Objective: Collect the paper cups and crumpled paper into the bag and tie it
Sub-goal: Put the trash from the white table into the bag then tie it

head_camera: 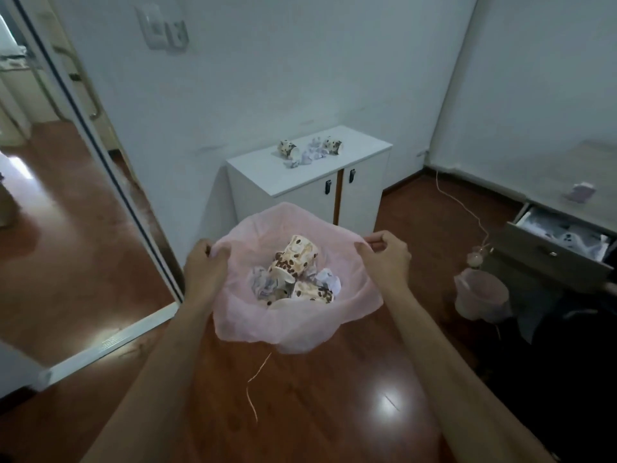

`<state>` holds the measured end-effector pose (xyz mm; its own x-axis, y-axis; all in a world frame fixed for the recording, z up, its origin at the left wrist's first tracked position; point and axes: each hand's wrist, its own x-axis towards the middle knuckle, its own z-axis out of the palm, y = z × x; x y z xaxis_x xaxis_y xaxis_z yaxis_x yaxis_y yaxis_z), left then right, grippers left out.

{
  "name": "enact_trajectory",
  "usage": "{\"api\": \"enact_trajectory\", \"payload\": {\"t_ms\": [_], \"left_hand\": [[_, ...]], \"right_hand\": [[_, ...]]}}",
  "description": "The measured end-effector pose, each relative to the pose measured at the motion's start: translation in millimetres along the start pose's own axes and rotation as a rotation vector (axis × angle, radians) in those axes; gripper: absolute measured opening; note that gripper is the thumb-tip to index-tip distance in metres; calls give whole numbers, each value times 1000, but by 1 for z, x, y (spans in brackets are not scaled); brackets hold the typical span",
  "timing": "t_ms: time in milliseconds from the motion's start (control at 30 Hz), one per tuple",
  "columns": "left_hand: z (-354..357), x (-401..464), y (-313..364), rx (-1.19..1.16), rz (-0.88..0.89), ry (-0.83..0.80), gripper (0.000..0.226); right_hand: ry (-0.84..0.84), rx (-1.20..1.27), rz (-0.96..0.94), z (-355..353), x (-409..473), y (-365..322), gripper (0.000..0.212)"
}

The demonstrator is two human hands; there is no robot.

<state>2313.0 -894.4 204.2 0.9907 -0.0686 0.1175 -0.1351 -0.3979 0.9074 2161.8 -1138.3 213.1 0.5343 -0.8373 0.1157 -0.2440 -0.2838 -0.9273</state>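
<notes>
A thin pink bag [293, 325] hangs open between the two hands above the reddish wooden floor [334, 412], its mouth spread wide toward the camera. The left hand [205, 272] grips the left edge of the rim, fingers curled over the plastic, and the right hand [387, 259] pinches the right edge between thumb and fingertips, so the bag's opening stretches from one hand to the other. Inside the bag lie several paper cups [297, 259] printed with brown coffee beans, tumbled on their sides, with balls of crumpled paper [263, 284] tucked among them at the left and right of the pile. Beyond the bag, against the wall, stands a white cabinet [354, 198] whose top serves as the surface; on it, well apart from the hands, remain two more bean-printed cups [287, 149] lying on their sides with a few pieces of crumpled paper between and in front of them. A thin string [257, 379] trails on the floor below the bag. To the right sits a small bin [482, 297] lined with pink plastic, beside a desk with an open drawer [554, 248].
</notes>
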Motion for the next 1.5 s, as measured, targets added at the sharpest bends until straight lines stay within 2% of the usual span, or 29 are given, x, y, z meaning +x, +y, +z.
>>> {"api": "enact_trajectory", "payload": {"t_ms": [200, 500, 700, 900, 1100, 1267, 1400, 1500], "left_hand": [[66, 111, 24, -17, 49, 97, 19], [128, 266, 80, 51, 30, 301, 23], [148, 356, 80, -5, 10, 463, 24], [167, 454, 67, -64, 27, 556, 27], [189, 552, 65, -186, -39, 572, 21], [221, 614, 47, -221, -75, 548, 20], [245, 650, 30, -146, -106, 541, 20], [260, 668, 26, -152, -134, 549, 24]], "right_hand": [[-59, 76, -64, 52, 136, -1, 6], [-372, 97, -167, 158, 353, -43, 9], [-474, 122, -260, 242, 454, -80, 5], [-512, 146, -394, 339, 543, -121, 3], [-545, 112, -394, 418, 619, -152, 4], [-549, 106, -355, 470, 674, -148, 2], [-679, 23, -325, 495, 707, -126, 11], [-750, 80, -183, 502, 731, -106, 20]]}}
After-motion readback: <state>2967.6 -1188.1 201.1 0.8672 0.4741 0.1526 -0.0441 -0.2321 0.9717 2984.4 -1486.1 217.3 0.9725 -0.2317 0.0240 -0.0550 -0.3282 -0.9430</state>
